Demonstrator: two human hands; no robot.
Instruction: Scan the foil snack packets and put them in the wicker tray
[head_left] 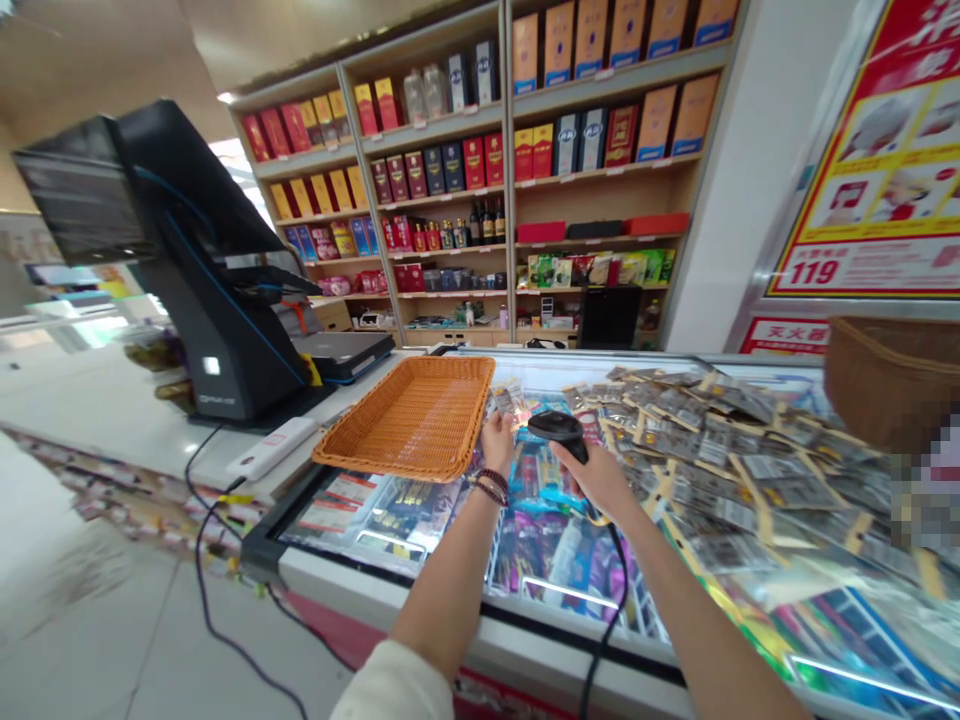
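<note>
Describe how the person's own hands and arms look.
The left hand is gloveless, with dark beaded strands around its wrist and an off-white sleeve ending near the elbow. The right hand is gloveless too; no sleeve shows on that side.

- Freezer top [577,592]: smooth, glossy glass.
- Scanner [555,426]: smooth plastic, faint sheen.
- Basket [409,415], over freezer top's left edge: rough wicker-look weave, light gloss.
- Packets [712,435], towards right edge: shiny plastic film.
- Sleeve [397,688]: matt cloth.

Super bright in here tbh. White strip glare across the glass top [577,592], edges stretched and kinda blurry.
</note>
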